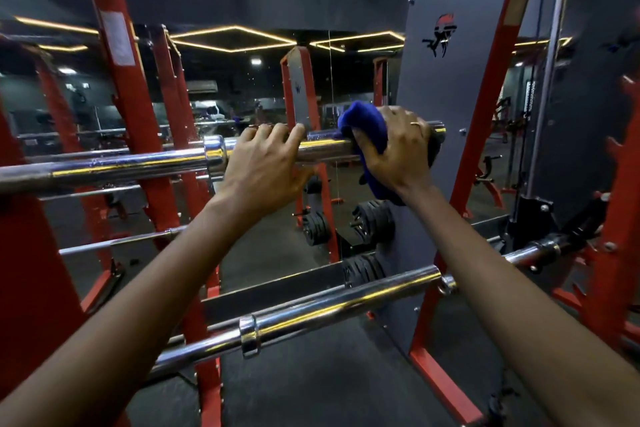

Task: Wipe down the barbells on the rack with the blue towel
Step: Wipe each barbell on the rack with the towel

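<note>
Wall mirror (242, 87) at back, showing gym interior and yellow hexagon light strips (204, 31). Grey panel (450, 97) right of centre, red-black logo (441, 35) near its top. Black weight plates (372, 220) on pegs low beside the panel, more plates (360, 270) just below. Dark floor (311, 374). Black machine (571, 149) far right, chrome guide rod (556, 45) running up it.

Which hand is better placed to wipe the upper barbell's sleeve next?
The right hand: its grip wraps the blue towel around the end of the upper barbell. The left hand holds the bar bare, without cloth.
</note>
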{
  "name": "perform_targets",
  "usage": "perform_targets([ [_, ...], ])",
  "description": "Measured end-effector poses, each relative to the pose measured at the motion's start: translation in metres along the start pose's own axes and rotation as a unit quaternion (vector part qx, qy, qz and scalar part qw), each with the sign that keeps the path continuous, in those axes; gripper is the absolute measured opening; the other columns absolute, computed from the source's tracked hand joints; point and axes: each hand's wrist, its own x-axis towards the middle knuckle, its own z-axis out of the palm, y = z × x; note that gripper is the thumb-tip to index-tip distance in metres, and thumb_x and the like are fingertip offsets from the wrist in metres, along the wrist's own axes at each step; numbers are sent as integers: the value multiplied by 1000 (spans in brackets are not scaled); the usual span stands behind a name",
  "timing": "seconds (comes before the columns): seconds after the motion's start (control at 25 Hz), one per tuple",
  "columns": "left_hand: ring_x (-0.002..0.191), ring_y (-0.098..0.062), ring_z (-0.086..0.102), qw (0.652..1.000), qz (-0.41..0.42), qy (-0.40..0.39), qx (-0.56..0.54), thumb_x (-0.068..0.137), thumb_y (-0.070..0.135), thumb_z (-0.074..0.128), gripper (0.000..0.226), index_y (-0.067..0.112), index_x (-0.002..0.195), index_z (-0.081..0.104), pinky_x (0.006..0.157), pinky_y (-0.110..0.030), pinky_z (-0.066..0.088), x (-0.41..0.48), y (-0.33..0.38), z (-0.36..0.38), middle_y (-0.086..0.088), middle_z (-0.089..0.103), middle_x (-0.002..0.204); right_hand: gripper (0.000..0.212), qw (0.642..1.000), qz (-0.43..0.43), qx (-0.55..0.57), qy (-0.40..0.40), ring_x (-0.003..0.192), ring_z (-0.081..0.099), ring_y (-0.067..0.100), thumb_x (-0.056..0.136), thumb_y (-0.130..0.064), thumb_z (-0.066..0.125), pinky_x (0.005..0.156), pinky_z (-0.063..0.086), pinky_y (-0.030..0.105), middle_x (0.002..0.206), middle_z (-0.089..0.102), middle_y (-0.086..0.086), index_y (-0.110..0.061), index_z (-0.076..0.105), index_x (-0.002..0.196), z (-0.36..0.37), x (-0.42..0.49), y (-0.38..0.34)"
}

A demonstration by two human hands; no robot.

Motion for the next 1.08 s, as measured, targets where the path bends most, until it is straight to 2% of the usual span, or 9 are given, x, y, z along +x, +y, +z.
perform_targets([
  [0.12, 110, -33, 59, 999, -7, 8, 36, 93, 61, 54, 71, 13, 144, 43, 91, -48, 47, -2, 0, 8, -14, 60, 125, 51, 999, 0, 0, 37, 94, 61, 25, 98, -62, 45, 95, 44, 44, 102, 67, 4, -15, 64, 109, -2, 1, 24],
  [0.28, 105, -36, 61, 998, -15, -4, 63, 92, 57, 56, 68, 14, 143, 44, 86, -51, 48, 3, 1, 9, -15, 61, 123, 38, 990, 119, 23, 70, 73, 55, 18, 99, -58, 45, 96, 41, 40, 75, 55, -8, -26, 53, 80, 0, 16, 3],
  [0.48, 96, -34, 60, 998, -3, 14, 68, 93, 53, 55, 63, 14, 142, 46, 79, -50, 47, 2, -1, 11, -13, 61, 115, 51, 997, -49, 21, 58, 71, 59, 17, 101, -60, 41, 80, 39, 29, 82, 67, 2, -15, 66, 97, 10, 12, 10],
  [0.68, 95, -35, 62, 997, -22, 18, 76, 89, 54, 66, 66, 14, 139, 48, 79, -50, 47, 4, 4, 11, -13, 62, 113, 40, 991, 62, 35, 114, 78, 61, 22, 100, -52, 51, 86, 42, 36, 83, 66, 2, -15, 65, 95, 1, 9, 58],
  [0.8, 94, -38, 63, 995, -50, 4, 87, 85, 53, 71, 65, 14, 133, 50, 77, -51, 48, 7, 8, 8, -14, 63, 109, 47, 998, -19, 4, 68, 87, 62, 21, 100, -58, 46, 91, 42, 38, 94, 69, 4, -15, 65, 105, 2, 7, 64],
  [0.88, 89, -39, 64, 994, -60, 7, 89, 83, 51, 72, 58, 12, 123, 53, 74, -50, 48, 10, 13, 3, -15, 65, 101, 52, 998, -48, -2, 50, 81, 63, 23, 101, -60, 42, 82, 44, 36, 90, 69, 5, -13, 65, 103, -6, 13, 78],
  [0.96, 80, -32, 62, 992, -86, -60, 70, 82, 53, 72, 51, 14, 110, 55, 69, -41, 45, 24, 14, -10, -10, 64, 90, 44, 999, 7, 12, 42, 71, 59, 21, 101, -57, 45, 74, 42, 32, 79, 62, 0, -17, 63, 93, -13, 22, 85],
  [1.04, 73, -23, 58, 959, -141, -246, 1, 74, 65, 71, 55, 18, 98, 58, 62, -33, 40, 54, 3, -28, -3, 63, 86, 37, 997, 67, 31, 8, 71, 58, 19, 100, -56, 46, 78, 44, 33, 77, 56, -6, -24, 56, 86, -17, 32, 80],
  [1.08, 74, -20, 59, 921, -173, -342, -65, 63, 72, 73, 63, 19, 94, 61, 61, -32, 40, 68, -6, -34, -2, 64, 87, 37, 996, 84, 29, -7, 74, 60, 21, 99, -57, 44, 83, 46, 38, 78, 58, -5, -25, 55, 85, -18, 34, 75],
])
